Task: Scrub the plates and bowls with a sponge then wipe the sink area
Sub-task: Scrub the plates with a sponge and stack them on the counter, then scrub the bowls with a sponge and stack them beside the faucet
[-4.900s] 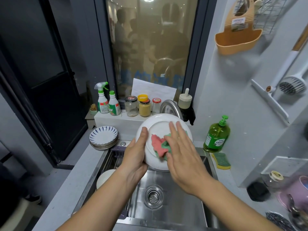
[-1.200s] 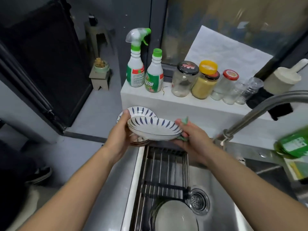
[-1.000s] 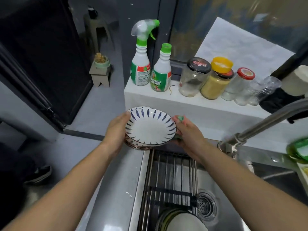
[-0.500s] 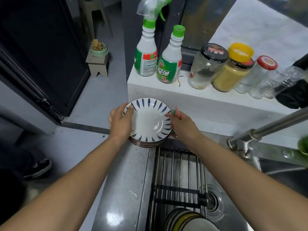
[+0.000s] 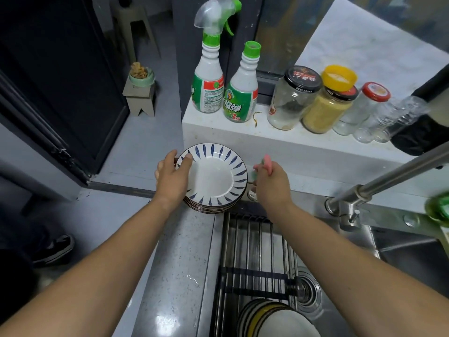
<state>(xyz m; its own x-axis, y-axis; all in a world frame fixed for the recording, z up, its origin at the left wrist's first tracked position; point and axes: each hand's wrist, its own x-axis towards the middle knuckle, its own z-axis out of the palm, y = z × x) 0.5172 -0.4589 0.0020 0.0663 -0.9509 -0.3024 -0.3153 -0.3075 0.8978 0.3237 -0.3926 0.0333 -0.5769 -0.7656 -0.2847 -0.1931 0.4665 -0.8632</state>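
Observation:
A stack of white plates with blue leaf marks (image 5: pixel 213 178) sits on the grey counter (image 5: pixel 175 263) at the sink's far left corner. My left hand (image 5: pixel 173 177) grips the left rim of the top plate, thumb on its upper face. My right hand (image 5: pixel 272 183) is just right of the stack, off the plates, and holds a pink and green sponge cloth (image 5: pixel 263 162) that pokes out above the fingers. Several bowls (image 5: pixel 274 319) stand in the steel sink (image 5: pixel 352 263) at the bottom, under a wire rack (image 5: pixel 255 251).
A white ledge (image 5: pixel 279 142) behind the plates carries two green-capped cleaner bottles (image 5: pixel 223 88) and several jars (image 5: pixel 315 100). The steel faucet (image 5: pixel 388 178) crosses at the right. A green soap bottle (image 5: pixel 437 207) is at the right edge. A dark doorway is on the left.
The top plate, held tilted above the stack a second ago, now lies flat on it. My right hand has come off its rim and moved right with the sponge cloth.

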